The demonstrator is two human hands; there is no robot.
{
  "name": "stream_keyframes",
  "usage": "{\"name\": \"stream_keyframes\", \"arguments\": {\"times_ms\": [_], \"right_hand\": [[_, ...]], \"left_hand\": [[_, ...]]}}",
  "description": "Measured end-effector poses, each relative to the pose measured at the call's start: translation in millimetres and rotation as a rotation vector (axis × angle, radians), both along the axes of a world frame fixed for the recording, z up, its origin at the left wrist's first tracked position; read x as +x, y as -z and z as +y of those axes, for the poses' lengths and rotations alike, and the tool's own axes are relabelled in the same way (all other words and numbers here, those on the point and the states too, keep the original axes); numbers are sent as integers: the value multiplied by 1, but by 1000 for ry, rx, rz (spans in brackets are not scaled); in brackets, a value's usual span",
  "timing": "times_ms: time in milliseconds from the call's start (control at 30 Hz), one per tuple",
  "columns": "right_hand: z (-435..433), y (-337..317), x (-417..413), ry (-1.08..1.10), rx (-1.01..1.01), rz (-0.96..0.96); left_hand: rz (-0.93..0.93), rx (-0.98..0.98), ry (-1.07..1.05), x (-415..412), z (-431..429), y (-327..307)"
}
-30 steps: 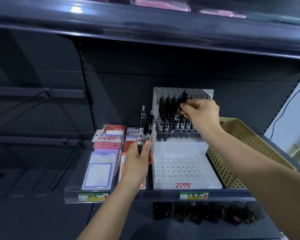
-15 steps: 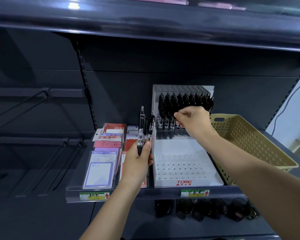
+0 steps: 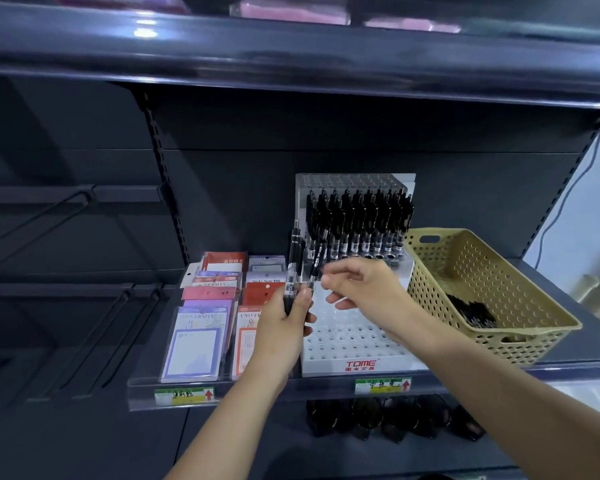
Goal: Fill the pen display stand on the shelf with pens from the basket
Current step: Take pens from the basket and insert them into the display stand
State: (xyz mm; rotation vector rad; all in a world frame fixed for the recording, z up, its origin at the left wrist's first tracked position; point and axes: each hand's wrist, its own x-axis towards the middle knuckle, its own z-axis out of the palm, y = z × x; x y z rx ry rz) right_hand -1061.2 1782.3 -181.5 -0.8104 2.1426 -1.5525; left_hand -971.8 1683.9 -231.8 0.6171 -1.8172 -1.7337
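Observation:
The white stepped pen display stand [image 3: 354, 341] sits on the shelf. Its upper tier holds a full row of black pens [image 3: 361, 223], and the holes of its lower tier have nothing in them. My left hand [image 3: 281, 327] grips two black pens [image 3: 293, 261] upright just left of the stand. My right hand [image 3: 364, 289] hovers over the lower tier, with index finger and thumb spread apart right beside the nearer held pen. It holds nothing. The tan perforated basket [image 3: 534, 306] stands to the right of the stand, with several dark pens [image 3: 471, 313] at its bottom.
Packets of notepads [image 3: 201, 334] lie on the shelf left of my left hand. A clear shelf lip with price labels [image 3: 184, 396] runs along the front. Sunglasses [image 3: 395, 420] hang below. Wire hooks [image 3: 84, 306] jut out at the left, and an upper shelf [image 3: 291, 57] overhangs.
My right hand let go of a pen in the upper tier, then drew back and down to the pens in my left hand. The left hand stayed put.

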Motion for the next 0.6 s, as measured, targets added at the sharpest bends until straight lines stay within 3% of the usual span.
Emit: {"name": "stream_keyframes", "arguments": {"times_ms": [333, 600], "right_hand": [[5, -3, -2, 21, -94, -142], [2, -4, -6, 79, -56, -104]], "left_hand": [[0, -39, 69, -4, 9, -6], [34, -25, 74, -7, 12, -7]]}}
